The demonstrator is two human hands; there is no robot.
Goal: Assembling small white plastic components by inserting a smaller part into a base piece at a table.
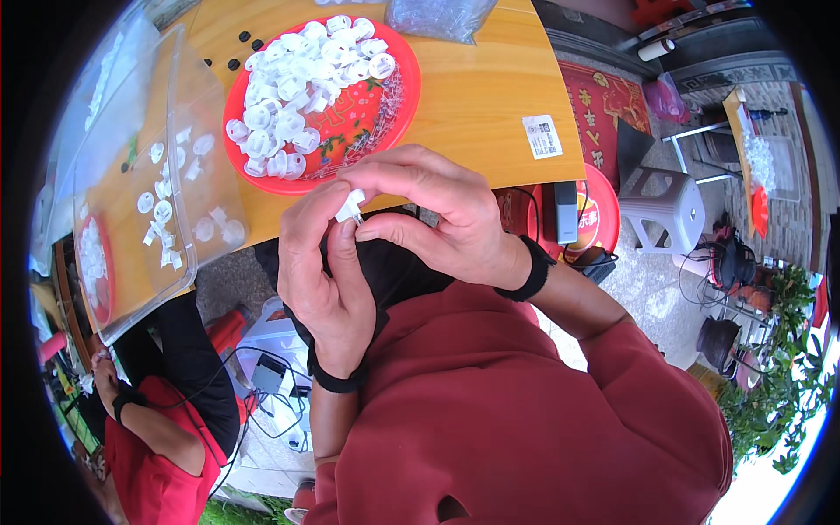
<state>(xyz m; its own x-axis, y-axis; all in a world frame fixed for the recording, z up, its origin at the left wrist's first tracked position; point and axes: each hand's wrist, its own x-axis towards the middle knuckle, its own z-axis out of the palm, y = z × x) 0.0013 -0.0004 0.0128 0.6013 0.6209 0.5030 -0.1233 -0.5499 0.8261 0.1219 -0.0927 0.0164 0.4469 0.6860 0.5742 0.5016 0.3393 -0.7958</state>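
Observation:
Just below the red plate [411,83], both of my hands meet around a small white plastic part [350,206]. My left hand [319,271] pinches this part between thumb and fingers. At its lower edge, the thumb and fingers of my right hand [442,201] close on a thin, pin-like piece [359,220], partly hidden by the fingertips. White round plastic parts [289,87] are heaped on the plate. Thin, shiny, pin-like pieces [385,114] lie along the plate's right side.
A clear plastic bin [179,114] with several white pieces stands on the wooden table [490,87] at left. Small black caps [234,64], a clear bag [437,17] and a white label [542,136] lie there too. Another person [175,437] sits at lower left; a grey stool [665,206] stands right.

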